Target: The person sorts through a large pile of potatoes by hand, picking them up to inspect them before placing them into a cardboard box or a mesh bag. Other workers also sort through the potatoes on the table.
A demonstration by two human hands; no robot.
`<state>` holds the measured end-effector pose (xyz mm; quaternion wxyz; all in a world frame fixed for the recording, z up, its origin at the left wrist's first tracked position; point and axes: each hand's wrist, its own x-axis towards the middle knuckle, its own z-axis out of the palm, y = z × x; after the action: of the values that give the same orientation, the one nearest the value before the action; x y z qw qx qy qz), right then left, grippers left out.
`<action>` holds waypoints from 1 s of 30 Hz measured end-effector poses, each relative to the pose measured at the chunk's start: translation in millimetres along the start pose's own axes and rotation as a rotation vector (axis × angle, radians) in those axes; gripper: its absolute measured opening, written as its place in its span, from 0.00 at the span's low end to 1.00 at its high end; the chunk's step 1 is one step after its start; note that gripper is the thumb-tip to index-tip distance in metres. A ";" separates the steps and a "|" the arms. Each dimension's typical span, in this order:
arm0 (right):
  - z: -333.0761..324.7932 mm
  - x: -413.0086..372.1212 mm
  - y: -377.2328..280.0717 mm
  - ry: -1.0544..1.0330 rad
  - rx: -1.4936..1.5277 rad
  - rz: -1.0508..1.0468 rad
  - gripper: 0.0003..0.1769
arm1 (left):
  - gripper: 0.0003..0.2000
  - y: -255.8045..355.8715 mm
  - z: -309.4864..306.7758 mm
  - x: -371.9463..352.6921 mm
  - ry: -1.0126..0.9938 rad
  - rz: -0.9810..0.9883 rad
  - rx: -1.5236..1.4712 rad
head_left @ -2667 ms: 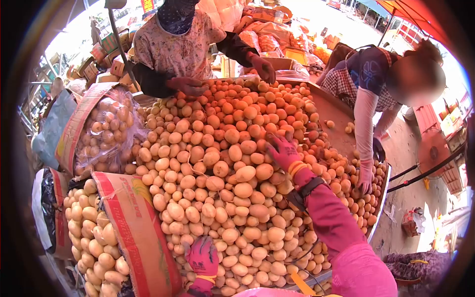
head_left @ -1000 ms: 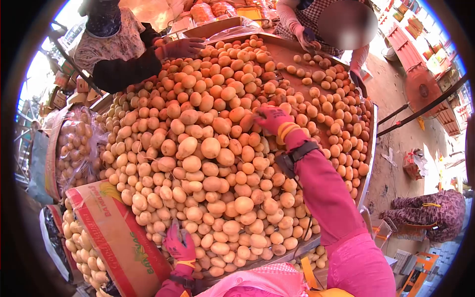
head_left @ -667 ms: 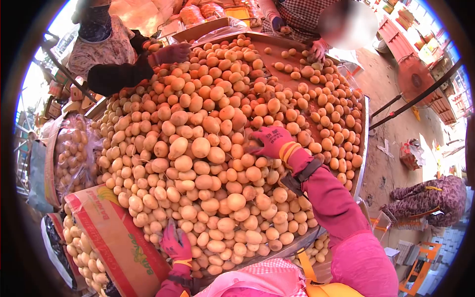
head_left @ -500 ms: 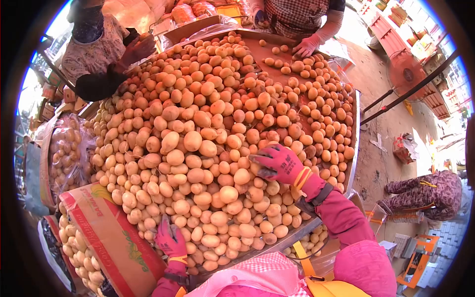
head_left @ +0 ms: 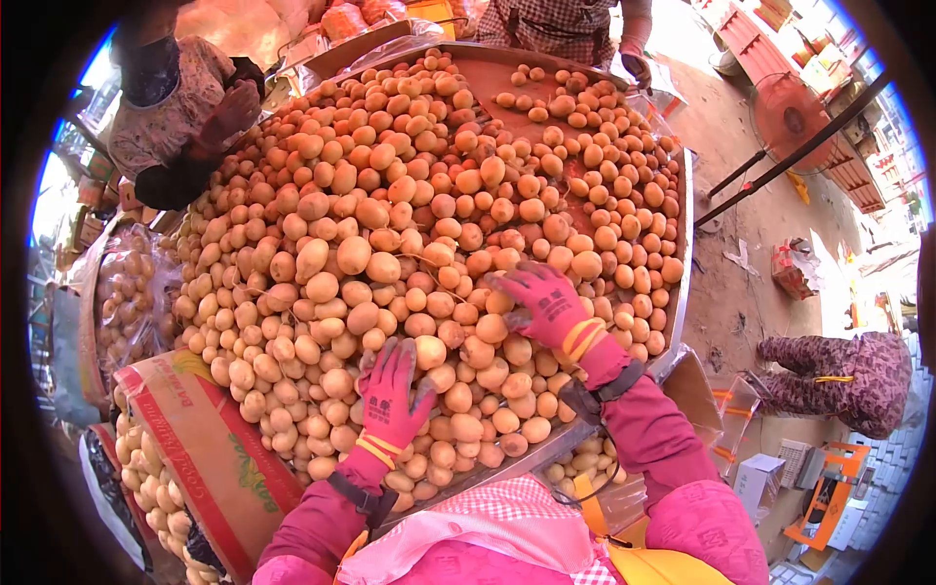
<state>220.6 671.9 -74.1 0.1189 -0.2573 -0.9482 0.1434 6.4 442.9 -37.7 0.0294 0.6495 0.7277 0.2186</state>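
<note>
A large heap of round, pale-brown potatoes (head_left: 317,258) covers the metal-edged sorting table (head_left: 685,224). My left hand (head_left: 392,395), in a pink glove with dark fingertips, rests on the near part of the heap. Its fingers are stretched out and its thumb stands apart, with a potato (head_left: 430,352) just beyond the gap. Further right and higher on the heap lies my right hand (head_left: 546,307), gloved the same way. Its fingers are spread over the potatoes, touching several, and the thumb is beside a potato (head_left: 490,329). Neither hand visibly grips one.
A banana carton (head_left: 210,458) filled with potatoes stands at the left, near a plastic-lined container of potatoes (head_left: 132,292). One co-worker (head_left: 171,117) stands at the far left, another (head_left: 546,29) at the far edge. On the right are a fan (head_left: 792,119) and a person in patterned clothes (head_left: 838,380).
My left hand has moved right and up onto the heap, nearer my right hand. My right hand has shifted slightly. The far co-worker's hand has lifted off the potatoes to the table's edge.
</note>
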 end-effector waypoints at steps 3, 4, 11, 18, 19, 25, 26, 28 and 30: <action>-3.0 11.1 -8.3 -0.069 0.085 0.164 0.34 | 0.26 6.7 -1.0 1.8 0.003 0.013 -0.161; -6.2 17.0 -12.2 -0.109 0.125 0.236 0.33 | 0.26 7.8 -3.2 1.0 0.031 0.013 -0.298; -42.1 -1.5 -83.2 -0.087 1.033 0.265 0.23 | 0.27 52.9 -11.7 26.2 0.053 -0.255 -0.830; -59.4 -29.1 -130.7 -0.111 0.540 0.209 0.20 | 0.26 21.4 -9.7 -14.6 -0.258 -0.505 -1.279; -56.9 -33.5 -137.9 -0.109 0.527 0.220 0.20 | 0.26 23.2 -10.7 -19.8 -0.283 -0.456 -1.422; -21.7 -54.5 -157.6 0.120 0.542 0.073 0.15 | 0.28 30.5 -18.6 -44.7 -0.399 -0.376 -1.554; -21.0 -56.4 -162.6 0.308 0.601 0.043 0.14 | 0.28 33.1 -19.7 -44.9 -0.377 -0.372 -1.556; -12.4 -54.7 -162.1 0.382 0.589 0.089 0.16 | 0.28 37.6 -23.6 -40.6 -0.315 -0.361 -1.560; 5.6 -54.9 -144.4 0.313 0.598 0.275 0.20 | 0.29 38.9 -29.2 -35.5 -0.269 -0.353 -1.556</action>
<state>199.5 522.7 -39.5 0.3124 -0.3549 -0.7913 0.3877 38.6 403.1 -6.1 0.5942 0.3393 0.4491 0.5745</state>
